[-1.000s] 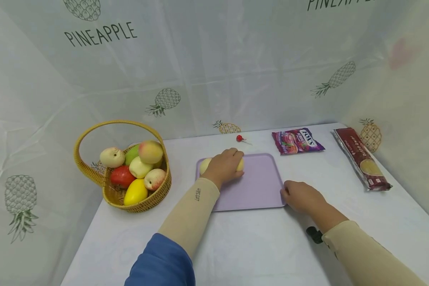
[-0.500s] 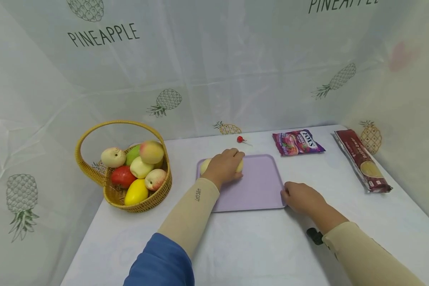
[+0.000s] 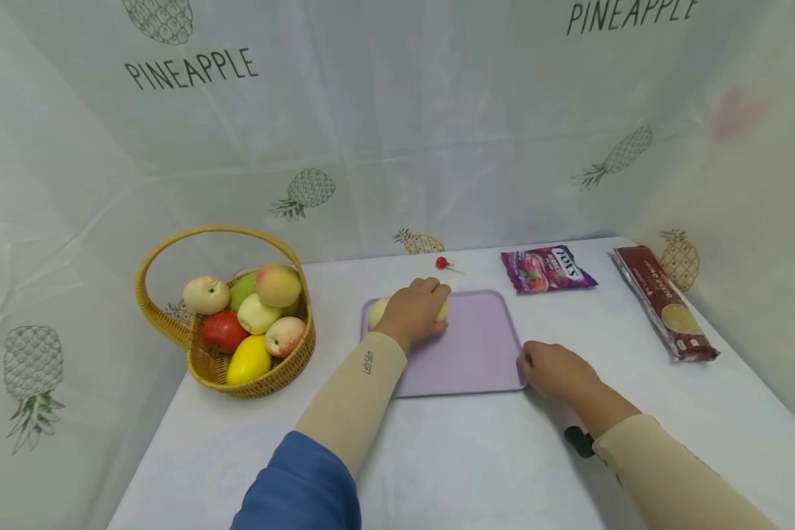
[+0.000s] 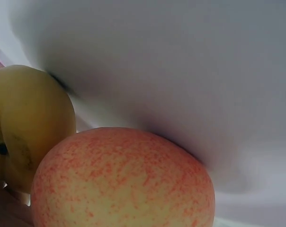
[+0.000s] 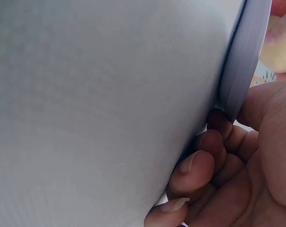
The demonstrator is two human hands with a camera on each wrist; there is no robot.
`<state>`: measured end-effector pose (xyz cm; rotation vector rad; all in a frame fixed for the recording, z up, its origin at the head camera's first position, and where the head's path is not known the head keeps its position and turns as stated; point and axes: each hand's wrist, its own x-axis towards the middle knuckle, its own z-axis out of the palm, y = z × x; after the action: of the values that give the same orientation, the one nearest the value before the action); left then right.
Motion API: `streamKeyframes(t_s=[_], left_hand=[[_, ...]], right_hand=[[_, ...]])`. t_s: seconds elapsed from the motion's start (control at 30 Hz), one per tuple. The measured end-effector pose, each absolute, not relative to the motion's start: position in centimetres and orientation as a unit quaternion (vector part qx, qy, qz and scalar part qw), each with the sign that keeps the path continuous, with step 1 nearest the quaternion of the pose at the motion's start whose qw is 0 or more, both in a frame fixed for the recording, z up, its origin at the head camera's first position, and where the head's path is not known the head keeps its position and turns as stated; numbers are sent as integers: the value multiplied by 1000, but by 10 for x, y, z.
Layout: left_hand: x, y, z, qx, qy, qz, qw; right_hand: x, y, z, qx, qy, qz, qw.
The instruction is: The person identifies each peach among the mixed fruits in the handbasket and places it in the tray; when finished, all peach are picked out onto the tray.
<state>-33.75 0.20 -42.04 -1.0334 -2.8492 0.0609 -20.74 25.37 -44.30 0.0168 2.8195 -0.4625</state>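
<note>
My left hand (image 3: 414, 313) lies over a yellow peach (image 3: 443, 309) on the lilac tray (image 3: 480, 346), its fingers curled down round the fruit. Left of that hand a second pale fruit (image 3: 376, 313) shows on the tray, partly hidden. In the left wrist view a red-speckled peach (image 4: 129, 184) sits close to the camera, beside a yellow one (image 4: 34, 118). At the tray's near right corner, my right hand (image 3: 556, 369) pinches the rim between thumb and curled fingers. The right wrist view shows the tray edge (image 5: 247, 56) held there, low over the white surface.
A wicker basket (image 3: 285, 375) with a tall handle and several fruits stands at the left. Behind the tray lies a small red radish (image 3: 442, 263). A purple candy bag (image 3: 548, 269) and a brown biscuit packet (image 3: 662, 302) lie at the right. A printed curtain rises behind the table.
</note>
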Motion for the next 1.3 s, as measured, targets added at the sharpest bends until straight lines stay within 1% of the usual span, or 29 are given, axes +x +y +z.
streamKeyframes(t_s=[0.3, 0.63, 1.17, 1.3], left_hand=[[-334, -6, -417, -351, -933, 24, 71], [-325, -19, -401, -358, -932, 8, 47], [-318, -44, -386, -355, -934, -10, 44], [-314, -50, -383, -358, -932, -13, 50]], right_hand=[[-208, 254, -444, -3, 978, -157, 139], [-208, 254, -442, -5, 976, -159, 148], [-208, 256, -439, -7, 976, -157, 151], [-207, 255, -439, -9, 976, -160, 148]])
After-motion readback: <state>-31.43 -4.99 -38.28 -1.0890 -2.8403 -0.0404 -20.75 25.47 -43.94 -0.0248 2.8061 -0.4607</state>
